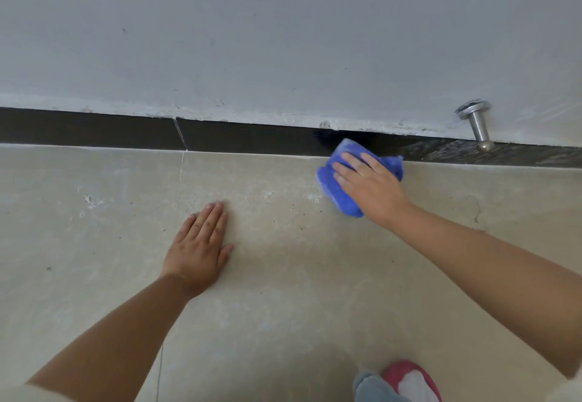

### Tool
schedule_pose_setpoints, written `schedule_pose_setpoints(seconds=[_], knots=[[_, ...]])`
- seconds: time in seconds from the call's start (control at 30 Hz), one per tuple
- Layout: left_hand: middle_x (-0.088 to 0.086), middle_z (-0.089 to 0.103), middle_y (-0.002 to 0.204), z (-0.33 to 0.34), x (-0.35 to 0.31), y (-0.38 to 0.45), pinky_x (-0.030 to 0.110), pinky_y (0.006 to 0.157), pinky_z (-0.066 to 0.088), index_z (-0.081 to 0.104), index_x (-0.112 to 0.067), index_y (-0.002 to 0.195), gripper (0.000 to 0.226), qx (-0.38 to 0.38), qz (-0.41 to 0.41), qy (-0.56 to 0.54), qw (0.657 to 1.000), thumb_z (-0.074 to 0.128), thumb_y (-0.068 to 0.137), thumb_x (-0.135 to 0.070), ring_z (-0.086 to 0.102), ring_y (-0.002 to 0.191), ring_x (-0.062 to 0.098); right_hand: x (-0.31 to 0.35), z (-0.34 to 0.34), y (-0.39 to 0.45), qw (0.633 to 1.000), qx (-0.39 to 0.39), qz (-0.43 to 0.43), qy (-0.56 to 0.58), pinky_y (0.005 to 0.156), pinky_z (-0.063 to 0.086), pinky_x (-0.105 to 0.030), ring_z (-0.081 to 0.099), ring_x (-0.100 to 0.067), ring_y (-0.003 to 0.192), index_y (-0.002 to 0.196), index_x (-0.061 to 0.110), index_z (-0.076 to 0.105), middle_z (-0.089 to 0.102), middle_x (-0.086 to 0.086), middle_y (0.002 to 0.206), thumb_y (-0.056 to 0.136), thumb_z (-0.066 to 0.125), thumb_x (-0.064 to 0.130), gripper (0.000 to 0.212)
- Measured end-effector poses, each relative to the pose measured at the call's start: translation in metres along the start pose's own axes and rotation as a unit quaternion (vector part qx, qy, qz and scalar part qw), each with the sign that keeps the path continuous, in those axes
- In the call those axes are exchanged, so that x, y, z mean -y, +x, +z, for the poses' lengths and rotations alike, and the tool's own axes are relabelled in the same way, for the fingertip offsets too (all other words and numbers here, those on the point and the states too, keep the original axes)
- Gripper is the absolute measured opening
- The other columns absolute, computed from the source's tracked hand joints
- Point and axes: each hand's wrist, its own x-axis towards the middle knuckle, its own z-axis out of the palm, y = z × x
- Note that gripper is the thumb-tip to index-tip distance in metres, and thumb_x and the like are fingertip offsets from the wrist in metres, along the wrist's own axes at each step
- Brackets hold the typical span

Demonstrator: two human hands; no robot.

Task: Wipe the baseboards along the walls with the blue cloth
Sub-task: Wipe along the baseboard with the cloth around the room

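My right hand (368, 186) lay on top of the blue cloth (338, 192), its fingers (348, 162) nearly straight and spread over the bunched fabric, pressing it rather than gripping it. The cloth sat where the floor (283, 291) met the dark baseboard (126, 132), its upper edge pushed up against the baseboard and the rest of it resting on the tile. My left hand (198, 252) was flat on the floor, well apart from the cloth, palm down and fingers together, released and holding nothing.

The baseboard ran as a dark strip along the foot of the pale wall (252, 39), with a rough white line of plaster along its top. A thin joint crossed it left of the cloth. To the right of the cloth its surface looked streaked and mottled, while to the left it was even and dark. A metal doorstop (477, 126) stuck out of the wall just above the baseboard, to the right of my right hand. At the bottom edge a pink slipper (412, 379) showed beside a grey trouser leg (374, 387).
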Motion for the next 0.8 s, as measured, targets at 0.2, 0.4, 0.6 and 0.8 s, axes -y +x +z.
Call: schedule_pose_setpoints(seconds=[0.2, 0.4, 0.6, 0.8], knots=[[0.021, 0.059, 0.124, 0.002, 0.001, 0.000, 0.026, 0.112, 0.000, 0.058, 0.011, 0.116, 0.075, -0.017, 0.003, 0.018, 1.000, 0.004, 0.100, -0.040, 0.057, 0.113, 0.033, -0.003, -0.025, 0.038, 0.998, 0.032, -0.018, -0.060, 0.110, 0.022, -0.034, 0.045, 0.002, 0.128, 0.119, 0.026, 0.067, 0.055, 0.016, 0.134, 0.076, 0.070, 0.045, 0.047], [0.020, 0.058, 0.124, 0.004, 0.002, 0.000, 0.027, 0.112, 0.002, 0.057, 0.010, 0.117, 0.075, -0.022, 0.001, 0.015, 1.000, 0.003, 0.100, -0.039, 0.057, 0.113, 0.032, -0.036, 0.001, 0.009, 0.983, 0.105, -0.001, -0.153, 0.114, 0.014, -0.031, 0.049, 0.003, 0.125, 0.119, 0.016, 0.067, 0.058, 0.012, 0.132, 0.076, 0.073, 0.037, 0.048], [0.022, 0.058, 0.123, 0.001, 0.000, 0.002, 0.026, 0.112, 0.001, 0.059, 0.011, 0.115, 0.078, -0.013, 0.019, 0.010, 1.000, 0.003, 0.100, -0.041, 0.058, 0.111, 0.035, -0.071, -0.008, -0.034, 0.966, 0.227, 0.037, -0.115, 0.118, -0.003, -0.033, -0.005, -0.014, 0.147, 0.151, 0.014, 0.018, 0.000, 0.003, 0.160, 0.103, 0.029, 0.021, 0.049], [0.020, 0.052, 0.130, -0.002, -0.024, 0.020, 0.032, 0.113, 0.002, 0.049, 0.008, 0.123, 0.070, -0.067, 0.068, -0.041, 0.995, 0.002, 0.101, -0.038, 0.034, 0.134, 0.030, -0.043, -0.008, -0.049, 0.960, 0.246, 0.128, 0.035, 0.117, -0.005, -0.036, -0.007, -0.017, 0.146, 0.151, 0.020, 0.015, -0.001, 0.006, 0.159, 0.097, 0.047, 0.018, 0.062]])
